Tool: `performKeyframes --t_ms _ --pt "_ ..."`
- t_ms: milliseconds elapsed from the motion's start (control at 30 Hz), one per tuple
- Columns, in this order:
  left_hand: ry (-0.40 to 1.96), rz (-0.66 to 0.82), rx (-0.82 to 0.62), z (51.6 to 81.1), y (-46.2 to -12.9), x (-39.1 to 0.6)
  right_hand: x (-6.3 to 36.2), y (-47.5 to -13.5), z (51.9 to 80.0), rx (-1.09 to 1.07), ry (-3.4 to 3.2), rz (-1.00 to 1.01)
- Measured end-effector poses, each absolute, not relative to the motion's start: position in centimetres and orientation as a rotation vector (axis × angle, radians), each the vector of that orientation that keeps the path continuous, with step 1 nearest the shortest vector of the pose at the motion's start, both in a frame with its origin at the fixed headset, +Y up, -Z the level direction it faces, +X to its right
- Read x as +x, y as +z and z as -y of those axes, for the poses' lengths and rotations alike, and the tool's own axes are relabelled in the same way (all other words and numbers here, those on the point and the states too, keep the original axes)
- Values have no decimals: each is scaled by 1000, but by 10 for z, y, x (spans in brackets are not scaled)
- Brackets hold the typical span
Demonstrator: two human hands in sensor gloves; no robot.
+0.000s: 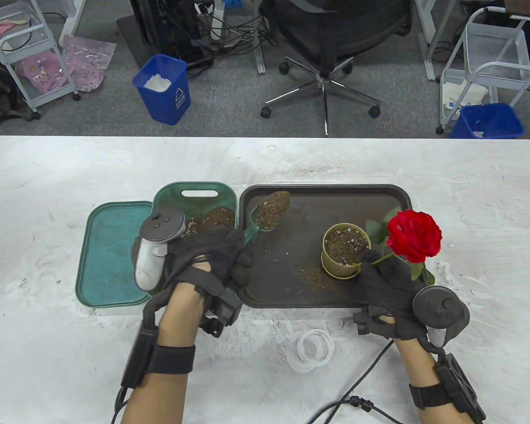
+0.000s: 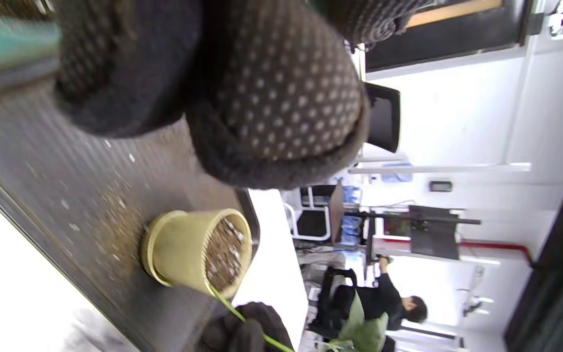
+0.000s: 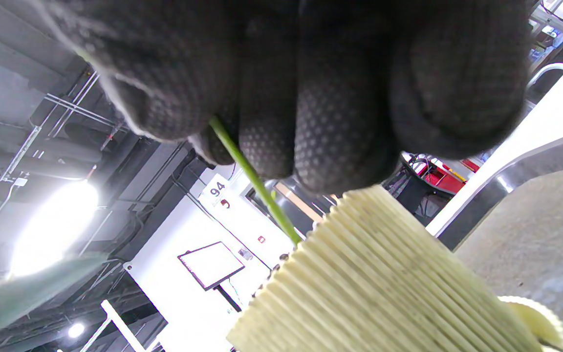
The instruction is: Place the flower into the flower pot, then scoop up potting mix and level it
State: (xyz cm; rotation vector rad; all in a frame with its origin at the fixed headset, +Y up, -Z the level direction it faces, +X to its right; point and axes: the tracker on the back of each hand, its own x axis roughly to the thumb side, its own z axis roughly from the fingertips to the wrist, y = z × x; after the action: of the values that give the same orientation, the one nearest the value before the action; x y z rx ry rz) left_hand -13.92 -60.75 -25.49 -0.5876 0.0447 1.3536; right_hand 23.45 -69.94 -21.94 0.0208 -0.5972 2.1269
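A ribbed yellow flower pot (image 1: pixel 345 250) (image 2: pixel 194 252) (image 3: pixel 389 278) holding potting mix stands on the dark tray (image 1: pixel 291 274). My right hand (image 1: pixel 391 287) pinches the green stem (image 3: pixel 254 181) of the red rose (image 1: pixel 413 235), whose stem end reaches into the pot at its near right rim. My left hand (image 1: pixel 212 260) grips the handle of a green scoop (image 1: pixel 265 216) heaped with potting mix, held over the tray's far left corner. In the left wrist view my gloved fingers (image 2: pixel 271 98) fill the top, and the pot shows below them.
A green bin (image 1: pixel 198 207) with potting mix sits left of the tray, its teal lid (image 1: pixel 108 256) beside it. Spilled mix (image 1: pixel 311 274) lies on the tray near the pot. White rings (image 1: pixel 311 349) and a cable (image 1: pixel 357 388) lie on the table in front.
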Motion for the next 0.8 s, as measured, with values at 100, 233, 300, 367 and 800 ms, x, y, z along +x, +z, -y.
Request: performKeyframes --t_ms 100,233,300,367,800 --pt "1391 6 -581 619 -249 -102 235 -220 699 19 2128 598" --pt "1413 58 -619 638 -250 -66 235 -220 699 20 2133 602" --pt "1403 55 -602 648 -253 -56 235 -220 699 21 2135 604" --pt "1397 25 -558 657 -256 -49 235 -220 699 20 2135 604" --pt "1036 23 -375 677 -260 -29 235 -220 699 21 2134 603"
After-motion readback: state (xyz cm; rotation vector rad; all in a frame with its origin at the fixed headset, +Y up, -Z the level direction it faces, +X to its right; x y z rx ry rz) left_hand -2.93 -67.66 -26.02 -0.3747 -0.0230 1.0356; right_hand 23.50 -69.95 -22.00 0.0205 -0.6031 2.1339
